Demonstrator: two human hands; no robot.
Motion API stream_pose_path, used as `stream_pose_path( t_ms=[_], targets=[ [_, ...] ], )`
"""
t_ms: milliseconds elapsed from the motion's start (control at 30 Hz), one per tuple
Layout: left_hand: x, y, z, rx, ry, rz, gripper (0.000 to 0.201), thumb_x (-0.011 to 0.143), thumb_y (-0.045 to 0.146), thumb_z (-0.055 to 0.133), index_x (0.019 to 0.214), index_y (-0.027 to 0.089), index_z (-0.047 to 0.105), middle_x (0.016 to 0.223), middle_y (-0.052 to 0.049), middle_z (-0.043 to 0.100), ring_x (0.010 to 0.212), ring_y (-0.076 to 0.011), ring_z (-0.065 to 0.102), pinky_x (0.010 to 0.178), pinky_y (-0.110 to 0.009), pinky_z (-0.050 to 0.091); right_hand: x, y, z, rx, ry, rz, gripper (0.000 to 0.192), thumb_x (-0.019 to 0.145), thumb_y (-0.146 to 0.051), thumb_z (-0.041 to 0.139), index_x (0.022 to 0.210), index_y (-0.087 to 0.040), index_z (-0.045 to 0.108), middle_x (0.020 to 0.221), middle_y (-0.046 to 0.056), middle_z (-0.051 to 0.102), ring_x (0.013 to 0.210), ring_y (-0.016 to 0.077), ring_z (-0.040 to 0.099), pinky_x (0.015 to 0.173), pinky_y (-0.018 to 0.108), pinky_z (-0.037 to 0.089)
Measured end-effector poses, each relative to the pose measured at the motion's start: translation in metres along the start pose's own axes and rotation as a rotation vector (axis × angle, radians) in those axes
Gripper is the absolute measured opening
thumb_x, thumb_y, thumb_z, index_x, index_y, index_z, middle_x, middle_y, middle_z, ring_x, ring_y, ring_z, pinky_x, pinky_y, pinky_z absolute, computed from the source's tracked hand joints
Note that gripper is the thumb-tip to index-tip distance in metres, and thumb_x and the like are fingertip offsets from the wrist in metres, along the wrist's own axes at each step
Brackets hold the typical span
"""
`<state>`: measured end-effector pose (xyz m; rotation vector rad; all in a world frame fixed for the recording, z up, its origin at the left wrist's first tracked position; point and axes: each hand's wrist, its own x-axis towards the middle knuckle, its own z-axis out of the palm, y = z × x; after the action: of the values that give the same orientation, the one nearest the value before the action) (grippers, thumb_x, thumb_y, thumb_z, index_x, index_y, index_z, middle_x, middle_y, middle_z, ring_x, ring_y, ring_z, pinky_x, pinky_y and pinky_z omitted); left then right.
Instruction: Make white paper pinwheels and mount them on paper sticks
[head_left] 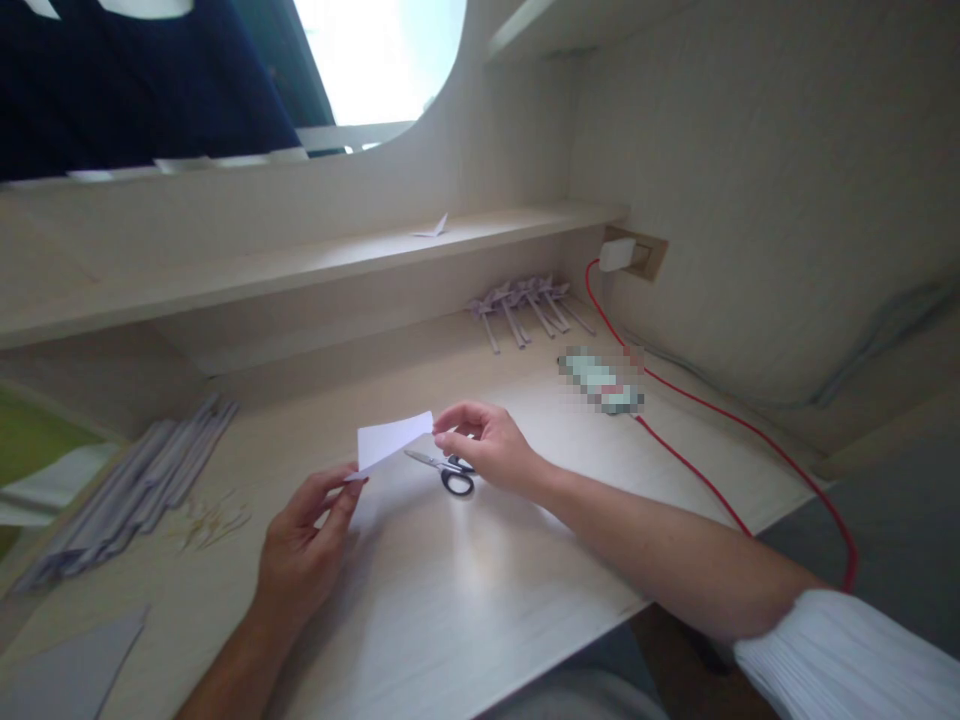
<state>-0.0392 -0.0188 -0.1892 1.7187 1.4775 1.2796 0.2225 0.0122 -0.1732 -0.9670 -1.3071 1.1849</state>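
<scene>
A small piece of white paper (391,437) is held above the desk between my two hands. My left hand (311,535) pinches its lower left corner between thumb and fingers. At its right end, the fingertips of my right hand (480,440) close on the other corner. The sheet looks bent or folded along its lower edge. Below my right hand lie scissors (456,482) with black handles, partly hidden by that hand, their blades pointing left.
Rolled paper sticks (139,485) lie at the left, beside loose toothpick-like pieces (214,520). Paper pinwheel-like shapes on sticks (525,305) rest at the back. A blurred phone-like object (600,382) has a red cable (694,467). A folded paper (433,232) sits on the shelf (322,262).
</scene>
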Motion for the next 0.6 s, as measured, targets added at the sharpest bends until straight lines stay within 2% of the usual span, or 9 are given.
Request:
stream_pose_path(
  t_ms=[100,167,300,500,600],
  targets=[
    [0.0,-0.0017,0.0013,-0.029,0.003,-0.008,0.033,0.086,0.054,0.077,0.102,0.026,0.077,0.117,-0.008,0.078,0.112,-0.0294,0.073,0.1,-0.041,0.058,-0.003,-0.0022,-0.0001,-0.033,0.0,-0.041,0.042,0.08,-0.025,0.079,0.12,-0.024,0.069,0.1,0.003,0.077,0.072,0.0128,0.067,0.064,0.026,0.054],
    [-0.0009,-0.0007,0.0016,-0.045,0.004,-0.007,0.032,0.085,0.054,0.078,0.101,0.026,0.077,0.117,-0.008,0.078,0.112,-0.0293,0.073,0.101,-0.042,0.058,-0.0043,-0.0029,0.0,-0.051,-0.02,-0.062,0.048,0.081,-0.025,0.079,0.127,-0.027,0.066,0.103,0.002,0.077,0.07,0.0124,0.067,0.063,0.025,0.055],
    [-0.0039,0.0028,0.0018,-0.061,0.005,-0.007,0.029,0.086,0.052,0.078,0.101,0.027,0.078,0.117,-0.007,0.079,0.111,-0.0285,0.074,0.101,-0.042,0.058,-0.0046,-0.0005,0.0004,-0.086,-0.059,-0.085,0.03,0.082,-0.029,0.079,0.112,-0.023,0.075,0.105,0.005,0.078,0.076,0.0144,0.072,0.066,0.026,0.056],
    [-0.0055,0.0012,0.0017,-0.115,0.025,-0.004,0.026,0.085,0.048,0.079,0.1,0.026,0.078,0.118,-0.007,0.079,0.113,-0.0293,0.073,0.103,-0.042,0.057,-0.0033,-0.0013,0.0003,-0.13,-0.066,-0.107,0.016,0.086,-0.035,0.078,0.093,-0.021,0.079,0.084,0.002,0.077,0.069,0.0146,0.069,0.061,0.025,0.053],
    [-0.003,0.0058,-0.0013,-0.186,0.022,-0.032,0.021,0.081,0.042,0.083,0.094,0.025,0.078,0.115,-0.007,0.079,0.113,-0.0292,0.074,0.102,-0.04,0.058,-0.0039,-0.0084,-0.0007,-0.153,-0.056,-0.168,0.013,0.086,-0.033,0.078,0.09,-0.02,0.079,0.093,0.004,0.077,0.079,0.0162,0.071,0.067,0.027,0.056]
  ],
)
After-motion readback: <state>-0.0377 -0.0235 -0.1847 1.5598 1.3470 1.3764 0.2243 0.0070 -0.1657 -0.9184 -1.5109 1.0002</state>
